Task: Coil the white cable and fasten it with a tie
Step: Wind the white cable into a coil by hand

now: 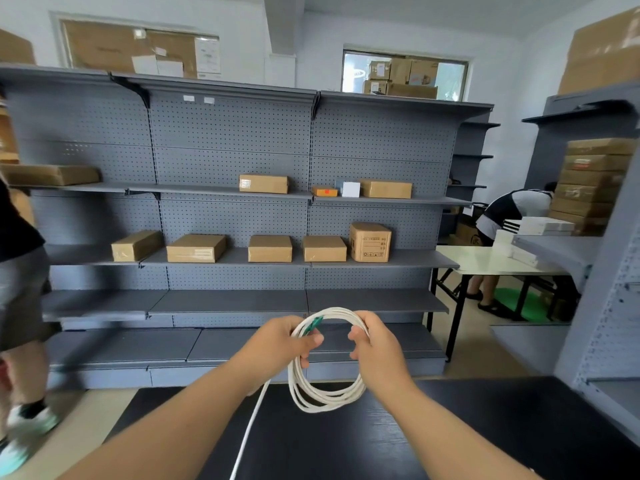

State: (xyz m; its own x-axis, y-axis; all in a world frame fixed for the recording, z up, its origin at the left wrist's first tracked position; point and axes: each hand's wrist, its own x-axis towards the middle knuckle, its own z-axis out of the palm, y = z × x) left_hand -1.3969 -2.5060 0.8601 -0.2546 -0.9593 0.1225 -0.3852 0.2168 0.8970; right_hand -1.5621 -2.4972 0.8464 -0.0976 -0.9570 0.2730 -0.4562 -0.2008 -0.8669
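The white cable (322, 398) hangs in several round loops between both hands, above the black table (450, 427). My left hand (277, 344) grips the loops on their left side, where a green connector (313, 325) sticks up by the thumb. My right hand (377, 344) holds the loops on their right side. A loose tail of the cable (251, 427) runs from my left hand down toward the near table edge. I see no tie.
Grey pegboard shelving (235, 216) with cardboard boxes (195, 247) stands behind the table. A person walks past at the far left (17, 289). Another person bends over a white folding table (485, 261) at the right. A grey shelf unit (609, 306) stands close on the right.
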